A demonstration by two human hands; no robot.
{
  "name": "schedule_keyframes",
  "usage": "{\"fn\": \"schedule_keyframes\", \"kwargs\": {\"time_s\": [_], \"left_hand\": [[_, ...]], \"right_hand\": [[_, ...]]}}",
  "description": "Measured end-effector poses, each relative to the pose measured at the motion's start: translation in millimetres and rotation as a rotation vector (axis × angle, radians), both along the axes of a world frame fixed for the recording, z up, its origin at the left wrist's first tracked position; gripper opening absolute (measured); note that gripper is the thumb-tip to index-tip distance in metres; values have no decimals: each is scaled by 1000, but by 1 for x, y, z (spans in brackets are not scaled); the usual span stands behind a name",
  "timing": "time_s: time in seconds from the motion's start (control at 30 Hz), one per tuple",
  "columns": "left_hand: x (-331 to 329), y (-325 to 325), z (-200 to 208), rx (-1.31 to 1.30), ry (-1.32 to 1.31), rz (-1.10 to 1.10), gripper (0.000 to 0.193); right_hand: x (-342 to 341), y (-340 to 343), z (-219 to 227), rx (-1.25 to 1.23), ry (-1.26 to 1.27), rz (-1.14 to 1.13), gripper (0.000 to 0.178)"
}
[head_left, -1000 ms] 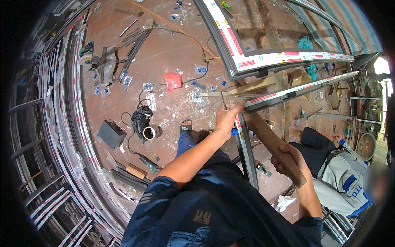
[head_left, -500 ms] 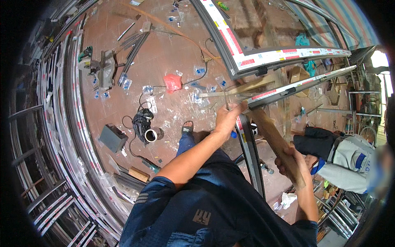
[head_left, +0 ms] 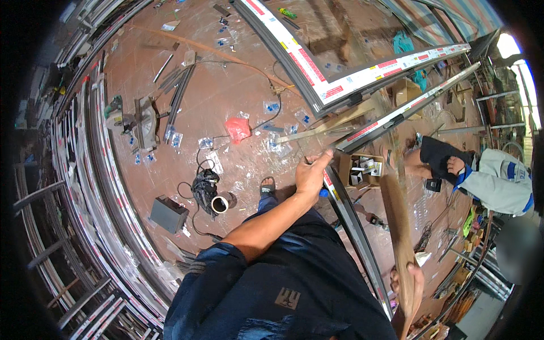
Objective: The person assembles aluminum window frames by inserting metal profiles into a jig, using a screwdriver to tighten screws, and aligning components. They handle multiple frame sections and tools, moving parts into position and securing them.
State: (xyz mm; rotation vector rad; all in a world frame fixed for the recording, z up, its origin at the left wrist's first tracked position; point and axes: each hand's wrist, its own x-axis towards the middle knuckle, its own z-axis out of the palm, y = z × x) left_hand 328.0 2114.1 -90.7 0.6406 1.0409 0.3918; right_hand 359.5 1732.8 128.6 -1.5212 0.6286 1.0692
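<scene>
**The plank swings away from the corner of the bars**

Compared with half a second ago, the wooden plank [head_left: 399, 232] no longer slants toward the corner where the upper bar [head_left: 408, 106] and the lower bar [head_left: 355, 226] come together near the centre of the frame. It now stands almost vertical at the lower right of centre, well apart from that corner, and its upper end is blurred. For the work in hand, I judge this means that the wood does not act on the corner at this moment.

The right hand [head_left: 417, 279] is lower in the frame than before, near the bottom right, with its fingers wrapped around the lower part of the plank. The left hand [head_left: 310, 178] stays near the centre, its forearm rising diagonally from the lower left. Its fingers are curled around a thin rod [head_left: 301, 149], which points upward, and its thumb side is at the corner. Whether it also grips the lower bar, I cannot tell.
</scene>
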Motion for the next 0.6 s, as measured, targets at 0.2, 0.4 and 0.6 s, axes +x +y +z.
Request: {"fn": "schedule_keyframes", "kwargs": {"time_s": [0.2,0.4,0.6], "left_hand": [[-10,3,2,-92,-39,-27,26],[-16,6,-5,-220,-45,-180,32],[-14,2,22,-92,-9,-222,35]], "right_hand": [[-79,-50,3,674,-10,-450,59],[-116,-84,-66,1083,-484,-764,70],[-139,-88,-47,860,-998,-1048,52]]}}
